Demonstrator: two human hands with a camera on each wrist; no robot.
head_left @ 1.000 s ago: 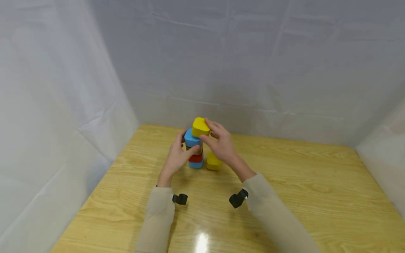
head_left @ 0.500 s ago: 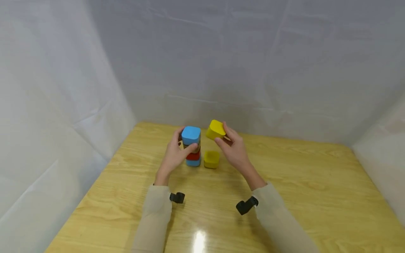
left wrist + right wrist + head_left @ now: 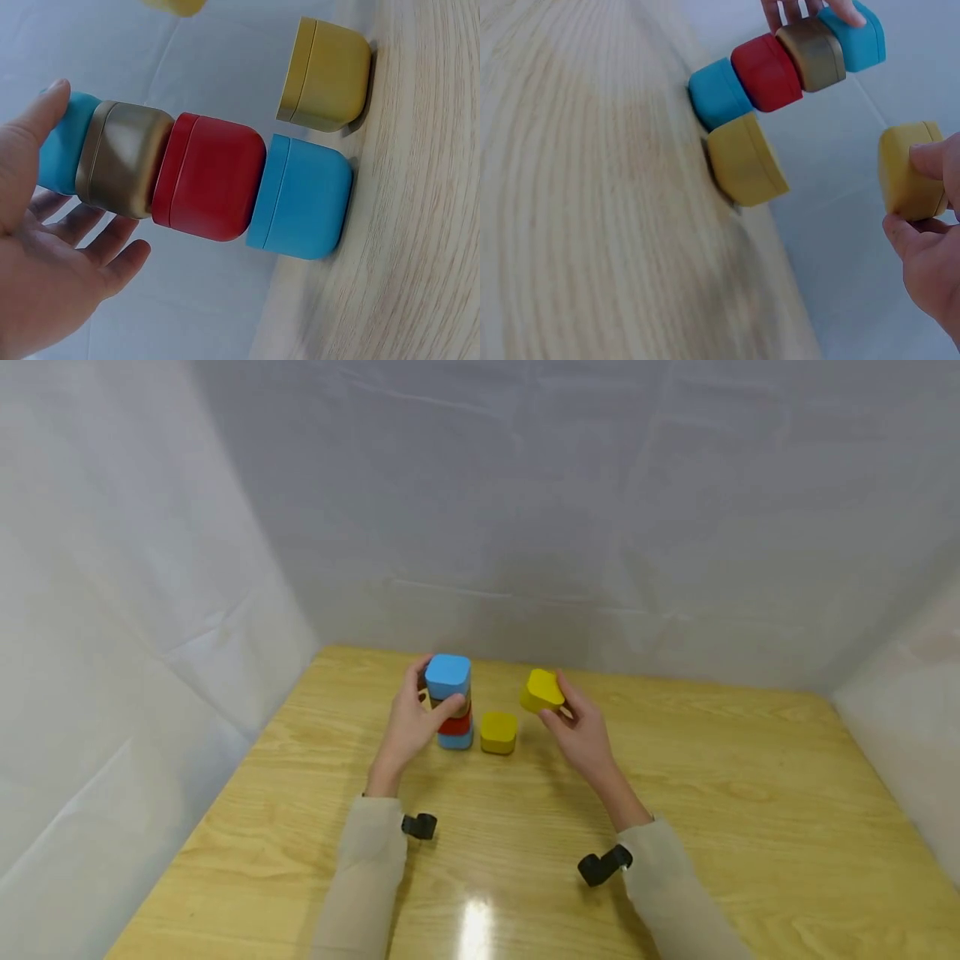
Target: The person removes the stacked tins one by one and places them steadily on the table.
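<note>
From the head view the left hand (image 3: 408,727) steadies the stack (image 3: 451,702) on the table (image 3: 720,827), thumb on its blue top, the right hand (image 3: 581,731) pinching a yellow block (image 3: 542,690) aloft; the left wrist shows relaxed fingers (image 3: 112,251) behind the stack; the right wrist shows another yellow block (image 3: 746,160) beside it.

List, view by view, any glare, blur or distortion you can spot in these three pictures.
Head view: bright glare patch on the table near the bottom edge, blocks sharp. Left wrist view: stack crisp, wood grain smeared, scene turned sideways. Right wrist view: tabletop blurred, held yellow block fairly sharp.
</note>
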